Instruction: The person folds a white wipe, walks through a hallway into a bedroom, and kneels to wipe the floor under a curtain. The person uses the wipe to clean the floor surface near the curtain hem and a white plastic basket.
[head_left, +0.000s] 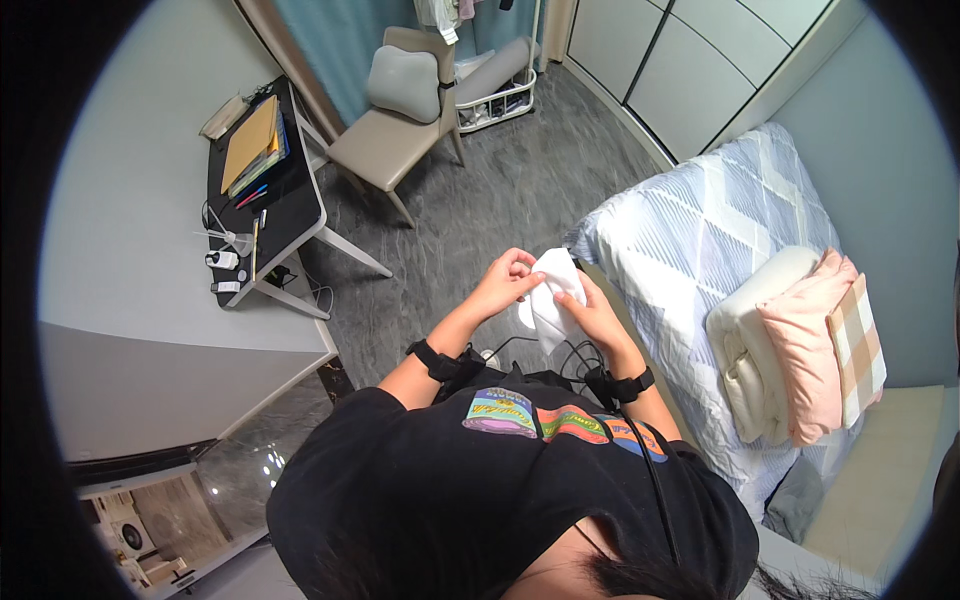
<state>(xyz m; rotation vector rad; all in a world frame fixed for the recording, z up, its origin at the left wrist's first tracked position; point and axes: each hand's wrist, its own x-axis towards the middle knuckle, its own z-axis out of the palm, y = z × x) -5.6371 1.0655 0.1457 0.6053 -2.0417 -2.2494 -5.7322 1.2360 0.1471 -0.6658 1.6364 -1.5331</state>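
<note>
In front of my chest a piece of thin white material (556, 285), cloth or paper, is held between both hands. My left hand (511, 281) pinches its left edge between thumb and fingers. On the other side, my right hand (596, 306) grips it with the thumb on top and the fingers behind. The white piece hangs to a point at the bottom, and a rounded white part shows at its lower left. Each wrist wears a black strap with a small device. Dark cables run just below the hands.
At the right a bed (660, 247) bears a folded white quilt (750, 352), a pink pillow (806, 345) and checked fabric (857, 349). A black desk (281, 217) with folders stands at the left, near a beige chair (390, 146) with a grey cushion. A white rack basket (499, 109) stands behind.
</note>
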